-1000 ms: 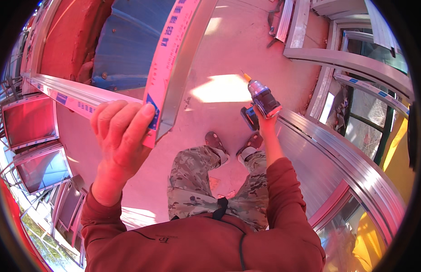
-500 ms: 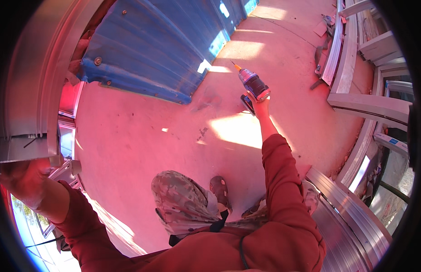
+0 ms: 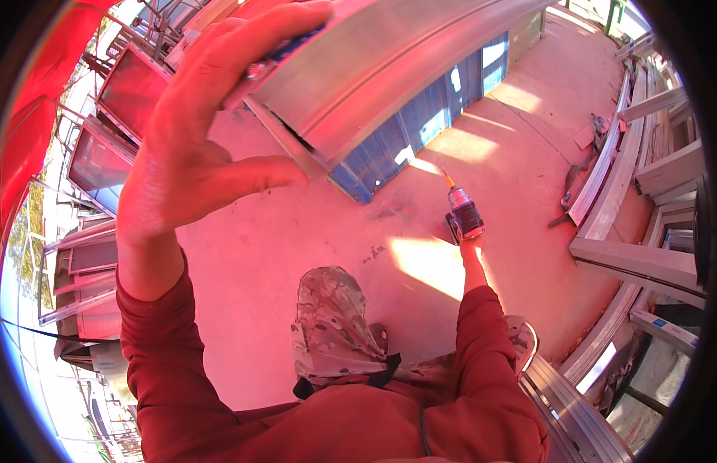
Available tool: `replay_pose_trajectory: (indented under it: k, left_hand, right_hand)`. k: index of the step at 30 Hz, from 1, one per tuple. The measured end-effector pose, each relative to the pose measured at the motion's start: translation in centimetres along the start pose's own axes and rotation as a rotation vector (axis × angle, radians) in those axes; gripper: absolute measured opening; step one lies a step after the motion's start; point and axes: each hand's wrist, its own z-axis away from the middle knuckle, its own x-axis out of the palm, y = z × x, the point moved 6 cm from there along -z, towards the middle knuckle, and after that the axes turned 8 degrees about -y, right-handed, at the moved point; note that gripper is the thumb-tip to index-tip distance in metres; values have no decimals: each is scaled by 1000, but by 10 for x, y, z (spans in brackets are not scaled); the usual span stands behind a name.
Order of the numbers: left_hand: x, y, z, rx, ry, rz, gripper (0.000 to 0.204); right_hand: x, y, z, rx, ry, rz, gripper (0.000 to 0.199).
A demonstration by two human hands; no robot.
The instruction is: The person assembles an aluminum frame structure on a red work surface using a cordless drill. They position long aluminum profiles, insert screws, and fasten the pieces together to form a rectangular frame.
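In front of me on the left, my left hand [image 3: 177, 166] is raised at the end of a wide silvery metal profile [image 3: 358, 77]. Its fingers reach along the upper side and its thumb stretches out below, spread well apart. Whether the fingertips touch the metal I cannot tell; a small dark blue patch shows beside them. Lower down and to the right, my right hand [image 3: 472, 247] is closed around the grip of a cordless drill [image 3: 465, 214]. An orange-collared bit [image 3: 449, 180] points away from me, above the floor.
A blue corrugated metal panel [image 3: 409, 135] stands behind the profile. Long frames and beams [image 3: 636, 258] line the right side. Metal lengths [image 3: 567, 405] lie by my right leg. Window frames [image 3: 92, 166] are stacked at left beneath red sheeting. Sunlight patches the floor [image 3: 250, 309].
The view has shifted upward and left. My left hand and the profile's end now appear higher and nearer the middle. The drill stays in my right hand, lower in view.
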Motion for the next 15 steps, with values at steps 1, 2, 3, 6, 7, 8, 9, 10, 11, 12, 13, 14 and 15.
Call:
replay_pose_trajectory:
  k: [1,2,3,6,7,8,9,10,11,12,13,14,15]
  left_hand:
    - [-4,4,-8,11,-6,-29,104]
    - [0,0,-4,-22,-29,-58,102]
    - [-4,7,-13,-8,-39,-82,100]
    - [3,5,-12,-47,-1,1,90]
    - [4,5,-9,-67,6,26,89]
    - [3,2,-2,-46,39,27,89]
    - [1,2,-1,-24,62,9,90]
    - [1,5,-5,14,87,-7,90]
    - [1,5,-6,41,102,-27,91]
    - [1,5,-6,60,118,-22,89]
    - [0,5,-5,67,124,-24,87]
    - [-1,5,-9,94,138,-16,84]
    - [-4,7,-12,109,138,-32,85]
  right_hand:
    - [-11,31,-15,218,-11,265,48]
    - [-5,15,10,220,11,-72,45]
    - [-27,47,3,228,130,-223,44]
    - [-42,-39,56,-99,428,-422,34]
    - [-34,-94,63,-215,278,-540,29]
    - [-14,-173,88,-121,115,-737,17]
    - [-10,-252,104,-258,-73,-729,23]
    - [-10,-311,106,-398,-217,-782,31]
    - [-5,-374,122,-516,-363,-922,44]
    - [-1,-427,135,-541,-556,-1057,55]
    - [5,-473,154,-515,-686,-1220,56]
    - [4,-509,169,-494,-798,-1374,58]
    - [1,-529,171,-513,-751,-1395,58]
